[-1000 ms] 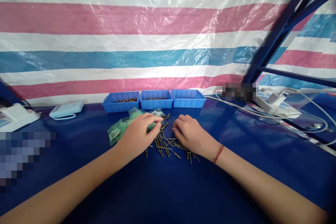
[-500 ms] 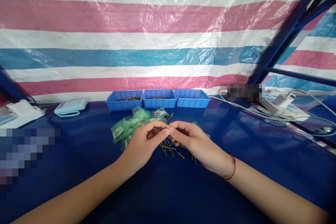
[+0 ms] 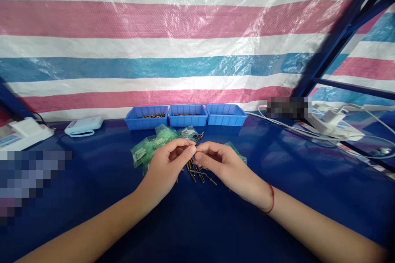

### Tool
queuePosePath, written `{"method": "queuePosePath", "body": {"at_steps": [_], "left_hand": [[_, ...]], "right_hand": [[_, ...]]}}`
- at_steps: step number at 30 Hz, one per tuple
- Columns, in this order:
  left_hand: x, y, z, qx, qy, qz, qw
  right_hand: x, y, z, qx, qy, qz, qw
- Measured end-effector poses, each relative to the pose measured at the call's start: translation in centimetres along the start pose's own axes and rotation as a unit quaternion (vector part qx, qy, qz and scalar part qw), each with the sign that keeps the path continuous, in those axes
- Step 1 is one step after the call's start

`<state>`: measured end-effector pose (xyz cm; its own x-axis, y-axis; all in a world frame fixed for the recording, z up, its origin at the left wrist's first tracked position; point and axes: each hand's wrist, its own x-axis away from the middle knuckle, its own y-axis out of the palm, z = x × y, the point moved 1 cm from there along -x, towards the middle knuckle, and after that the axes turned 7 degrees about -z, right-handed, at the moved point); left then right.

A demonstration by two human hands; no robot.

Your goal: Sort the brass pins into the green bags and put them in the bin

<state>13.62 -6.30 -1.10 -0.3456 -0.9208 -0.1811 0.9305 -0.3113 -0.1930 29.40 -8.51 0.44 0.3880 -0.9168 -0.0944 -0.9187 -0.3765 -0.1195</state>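
My left hand (image 3: 168, 162) is closed in a pinch, with the thin grey end of what looks like a rivet (image 3: 190, 143) showing at its fingertips. Thumb and fingers of my right hand (image 3: 220, 162) are pinched together right against the left fingertips; what lies between them is mostly hidden. Below and behind the hands, several loose brass-coloured rivets (image 3: 201, 178) with thin pins are scattered on the blue table (image 3: 197, 222). A heap of green-tinted clear plastic bags (image 3: 160, 137) with small pale parts inside lies behind my left hand. Another green bag (image 3: 236, 152) peeks out beyond my right hand.
Three blue bins stand in a row at the back: the left bin (image 3: 129, 122) and middle bin (image 3: 188, 121) hold small metal parts, beside the right bin (image 3: 226, 121). A light blue device (image 3: 84, 125) lies left. White cables (image 3: 286, 127) and a power strip (image 3: 342, 129) are right.
Both hands have shifted slightly left, and their fingertips have changed position. A thin grey end now shows above the left fingertips. Bins and bags stay put.
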Motion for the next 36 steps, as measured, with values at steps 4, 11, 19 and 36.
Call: {"method": "queuePosePath", "body": {"at_steps": [4, 11, 19, 36], "left_hand": [[0.0, 0.0, 0.1, -0.005, 0.012, 0.004, 1.0], [0.1, 0.1, 0.7, 0.006, 0.037, -0.012, 0.999], [0.2, 0.0, 0.8, 0.012, 0.043, -0.012, 0.999], [0.4, 0.2, 0.6, -0.002, 0.015, -0.005, 1.0]], "right_hand": [[0.0, 0.1, -0.1, 0.018, -0.015, 0.0, 1.0], [0.1, 0.3, -0.1, 0.032, -0.015, 0.002, 0.999], [-0.1, 0.4, 0.1, 0.022, -0.018, -0.007, 1.0], [-0.1, 0.2, 0.6, 0.032, -0.052, 0.065, 0.996]]}}
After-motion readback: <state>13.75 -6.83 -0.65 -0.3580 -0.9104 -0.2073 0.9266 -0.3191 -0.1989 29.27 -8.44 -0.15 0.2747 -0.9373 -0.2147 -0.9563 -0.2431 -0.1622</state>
